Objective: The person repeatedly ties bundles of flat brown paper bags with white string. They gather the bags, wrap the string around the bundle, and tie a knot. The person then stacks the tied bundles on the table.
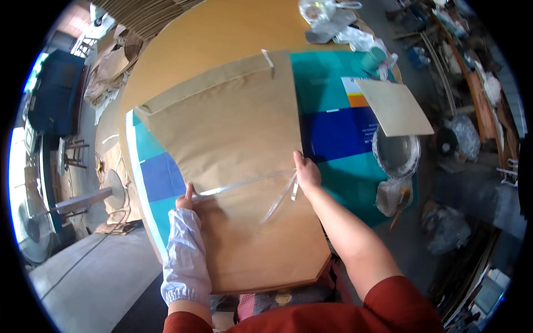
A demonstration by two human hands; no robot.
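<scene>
A large piece of brown kraft paper (233, 127) lies across the table, its far edge folded over as a flap; whether it is a sheet or a flat bag I cannot tell. Along its near edge runs a glossy clear strip (239, 184), like tape, with a loose end hanging near my right hand. My left hand (186, 201), below a white sleeve cover, pinches the left end of this edge. The right end is gripped by my right hand (307, 173), thumb on top. Closer to me lies a brown paper stack (266, 250), partly under the upper piece.
The round table (216, 33) carries a teal and blue printed sheet (338, 133). At the right are a square board (397, 108), a round tub (380, 152), a brush (401, 205) and a green cup (374, 57). A fan (36, 233) stands at the left.
</scene>
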